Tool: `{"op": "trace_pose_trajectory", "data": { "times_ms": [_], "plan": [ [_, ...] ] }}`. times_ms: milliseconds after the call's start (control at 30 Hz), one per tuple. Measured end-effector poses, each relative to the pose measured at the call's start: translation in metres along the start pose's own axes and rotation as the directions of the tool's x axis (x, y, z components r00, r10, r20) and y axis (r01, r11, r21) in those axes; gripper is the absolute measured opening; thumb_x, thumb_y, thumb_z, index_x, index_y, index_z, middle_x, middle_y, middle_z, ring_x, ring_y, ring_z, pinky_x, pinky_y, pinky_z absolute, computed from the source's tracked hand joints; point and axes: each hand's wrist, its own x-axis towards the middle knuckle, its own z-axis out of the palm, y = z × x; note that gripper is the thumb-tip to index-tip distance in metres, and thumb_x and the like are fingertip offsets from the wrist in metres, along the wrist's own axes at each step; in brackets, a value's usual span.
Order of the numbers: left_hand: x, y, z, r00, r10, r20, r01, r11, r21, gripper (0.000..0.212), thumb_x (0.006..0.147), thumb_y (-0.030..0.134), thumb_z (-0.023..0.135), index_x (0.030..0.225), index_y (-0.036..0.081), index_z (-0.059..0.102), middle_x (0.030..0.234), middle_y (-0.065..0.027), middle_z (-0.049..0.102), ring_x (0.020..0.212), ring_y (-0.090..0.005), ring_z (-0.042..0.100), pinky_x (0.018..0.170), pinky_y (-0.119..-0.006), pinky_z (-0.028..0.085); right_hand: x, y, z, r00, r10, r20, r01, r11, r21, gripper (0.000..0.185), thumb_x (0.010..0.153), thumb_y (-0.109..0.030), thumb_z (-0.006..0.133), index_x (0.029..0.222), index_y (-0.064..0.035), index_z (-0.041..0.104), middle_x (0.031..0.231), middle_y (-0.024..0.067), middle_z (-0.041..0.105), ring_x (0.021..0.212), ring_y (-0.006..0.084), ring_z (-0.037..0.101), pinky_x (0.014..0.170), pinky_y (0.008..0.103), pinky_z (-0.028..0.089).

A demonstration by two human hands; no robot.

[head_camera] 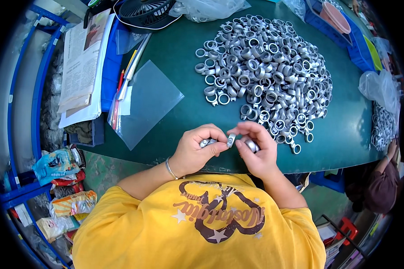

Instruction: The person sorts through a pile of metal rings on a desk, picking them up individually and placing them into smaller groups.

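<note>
Over the near edge of a green table (161, 141), both my hands are close together. Small metal ring parts (206, 143) are held in the curled fingers of my left hand (197, 148). Between the fingertips of the two hands is another small metal part (231, 140), seen edge-on; the left finger and thumb touch it. My right hand (261, 151) has a rounded metal ring (251, 146) tucked in its palm. Beyond the hands lies a large heap of grey metal rings with small lugs (269, 70). A few rings lie loose at its near side, close to my right hand.
A clear plastic sheet (148, 104), pens (119, 80) and newspapers (82, 64) lie to the left. A black fan (146, 11) and plastic bags (210, 8) stand behind. Blue bins (358, 50) and a second heap of rings (382, 127) are at right, near another person (380, 185).
</note>
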Motion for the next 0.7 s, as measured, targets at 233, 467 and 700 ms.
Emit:
{"op": "trace_pose_trajectory", "data": {
  "times_ms": [233,467,700],
  "plan": [
    [0.0006,0.0029,-0.0001,0.998,-0.06,-0.008,0.059,0.997,-0.042,0.006,0.083,0.002,0.064,0.088,-0.001,0.061,0.086,-0.006,0.058,0.066,-0.0093,0.055,0.058,-0.02,0.044,-0.0025,0.0029,-0.0005,0.971,0.212,0.109,-0.23,0.954,0.194,0.024,0.091,-0.013,0.058,0.11,0.0009,0.06,0.087,0.0007,0.063,0.064,0.0024,0.05,0.056,0.0167,0.04],
    [0.0002,0.0026,-0.0001,0.998,-0.068,0.017,0.069,0.997,-0.04,0.009,0.083,0.004,0.065,0.09,0.001,0.061,0.084,-0.0052,0.059,0.064,-0.0078,0.055,0.054,-0.018,0.042,-0.0024,0.004,0.0004,0.985,0.168,-0.033,-0.164,0.982,0.098,0.014,0.086,-0.01,0.064,0.095,0.0003,0.063,0.082,0.0019,0.063,0.065,0.0052,0.052,0.056,0.0186,0.041],
    [0.0005,0.0007,0.0002,0.993,-0.073,-0.088,0.065,0.994,-0.093,0.011,0.084,0.006,0.065,0.094,0.002,0.061,0.082,-0.0049,0.061,0.062,-0.0063,0.054,0.05,-0.016,0.04,0.0011,-0.0004,0.0006,0.979,-0.19,-0.068,0.165,0.946,-0.278,0.016,0.074,-0.005,0.074,0.086,-0.0019,0.062,0.076,0.0067,0.063,0.061,0.0145,0.056,0.053,0.0234,0.042]
  ]
}}
